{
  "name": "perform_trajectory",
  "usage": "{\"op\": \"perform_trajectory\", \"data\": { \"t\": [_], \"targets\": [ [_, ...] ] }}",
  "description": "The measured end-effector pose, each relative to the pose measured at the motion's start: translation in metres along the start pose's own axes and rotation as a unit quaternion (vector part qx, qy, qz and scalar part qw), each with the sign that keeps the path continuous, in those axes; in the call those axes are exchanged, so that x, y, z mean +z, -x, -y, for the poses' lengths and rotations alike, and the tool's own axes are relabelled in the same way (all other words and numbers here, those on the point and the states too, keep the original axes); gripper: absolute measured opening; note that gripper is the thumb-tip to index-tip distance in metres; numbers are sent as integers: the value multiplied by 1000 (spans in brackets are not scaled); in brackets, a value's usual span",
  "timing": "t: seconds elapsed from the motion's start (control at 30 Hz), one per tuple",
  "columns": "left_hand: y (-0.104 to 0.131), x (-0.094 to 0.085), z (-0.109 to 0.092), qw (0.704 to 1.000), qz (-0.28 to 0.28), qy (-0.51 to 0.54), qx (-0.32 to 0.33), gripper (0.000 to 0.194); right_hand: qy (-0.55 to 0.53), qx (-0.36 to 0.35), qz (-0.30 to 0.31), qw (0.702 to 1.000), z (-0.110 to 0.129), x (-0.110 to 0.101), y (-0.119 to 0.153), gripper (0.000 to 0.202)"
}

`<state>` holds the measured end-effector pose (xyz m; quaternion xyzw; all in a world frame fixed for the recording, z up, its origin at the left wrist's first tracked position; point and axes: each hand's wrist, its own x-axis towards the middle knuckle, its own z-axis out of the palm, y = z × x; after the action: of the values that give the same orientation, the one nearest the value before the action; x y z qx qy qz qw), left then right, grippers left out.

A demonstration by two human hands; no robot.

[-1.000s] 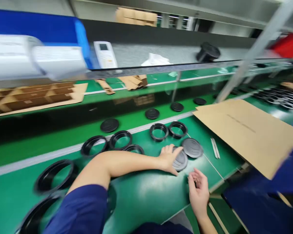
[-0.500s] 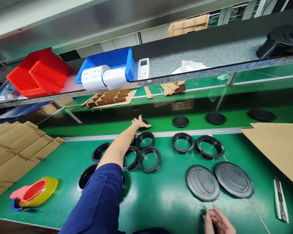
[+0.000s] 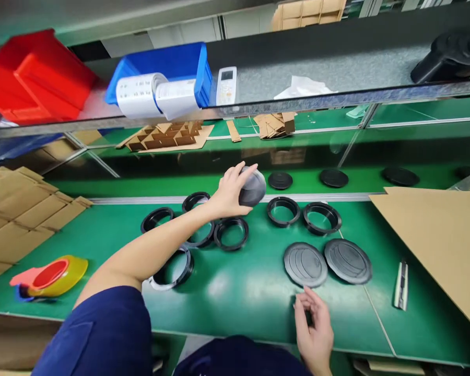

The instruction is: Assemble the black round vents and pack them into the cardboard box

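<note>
My left hand (image 3: 235,190) is raised over the back of the table, its fingers closed round the edge of a round black lid (image 3: 254,187) that it holds tilted. Near the front edge rests my right hand (image 3: 313,324), loosely curled, with thumb and fingertips close together and no object visible in it. Just beyond it lie a grooved round lid (image 3: 305,265) and a second grooved lid (image 3: 348,261). Below my left hand stand several black rings, among them a ring (image 3: 232,234). Farther right are another ring (image 3: 283,211) and a wider ring (image 3: 321,218).
Several black discs, one a disc (image 3: 280,180), lie along the back strip. A utility knife (image 3: 401,285) and cardboard (image 3: 438,245) are at right. Tape (image 3: 58,275) and cardboard dividers (image 3: 19,214) are at left. Overhead, a shelf holds a red bin (image 3: 39,78) and blue bin (image 3: 168,68).
My left hand has lifted the round lid from the back strip and brought it up and right. My right hand shows farther into the view, still curled. The camera view has shifted.
</note>
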<state>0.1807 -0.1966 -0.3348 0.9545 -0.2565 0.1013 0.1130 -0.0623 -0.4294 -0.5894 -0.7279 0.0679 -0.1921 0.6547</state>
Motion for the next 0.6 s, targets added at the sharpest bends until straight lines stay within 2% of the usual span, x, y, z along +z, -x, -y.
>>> {"op": "perform_trajectory", "data": {
  "t": [0.03,0.1,0.17,0.27,0.37,0.43,0.5,0.6],
  "targets": [
    [18,-2,-18,999,-9,11,39,118,-10,6,11,1000,6,-2,-5,47],
    [53,1,-49,997,-14,39,72,113,-42,33,36,998,22,-1,-20,43],
    [82,13,-74,995,-12,73,73,111,-99,54,110,987,43,4,-39,45],
    [115,39,-97,992,-9,119,40,108,-224,86,208,948,73,16,-63,54],
    [143,60,-106,989,-36,140,3,106,-326,130,252,902,92,27,-68,53],
    [159,67,-108,984,-59,168,-3,111,-345,157,237,894,96,32,-60,48],
    [173,71,-108,975,-67,210,11,118,-346,179,191,901,97,35,-46,45],
    [188,75,-108,965,-67,250,37,108,-364,190,150,899,99,38,-25,51]
  ]
}}
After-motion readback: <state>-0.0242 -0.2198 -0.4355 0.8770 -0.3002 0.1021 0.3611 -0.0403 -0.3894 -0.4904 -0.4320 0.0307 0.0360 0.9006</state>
